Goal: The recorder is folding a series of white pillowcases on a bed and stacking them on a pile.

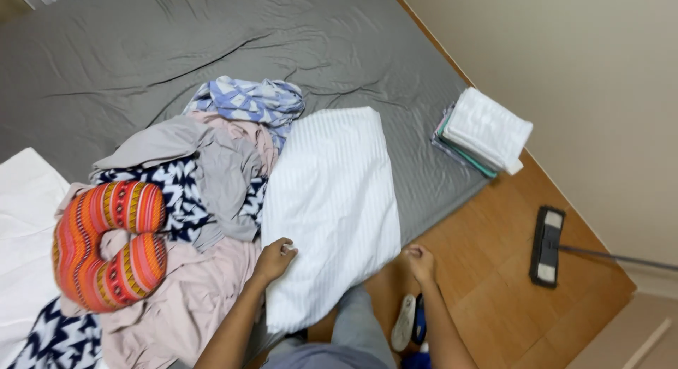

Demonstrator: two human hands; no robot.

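A white striped pillowcase [332, 199] lies flat on the near edge of a bed with a grey sheet [141, 51]. My left hand [274, 259] grips its near left edge. My right hand [419, 260] holds its near right corner, past the edge of the mattress. To the left of the pillowcase lies a heap of clothes [205, 171]: grey, pink, and navy-and-white patterned pieces, with a blue-and-white one at the far end.
An orange striped neck pillow [106, 245] rests on the heap's left side. A stack of folded linens [484, 132] sits at the bed's right edge. A flat mop [547, 245] lies on the wooden floor by the wall. White bedding [25, 221] is at far left.
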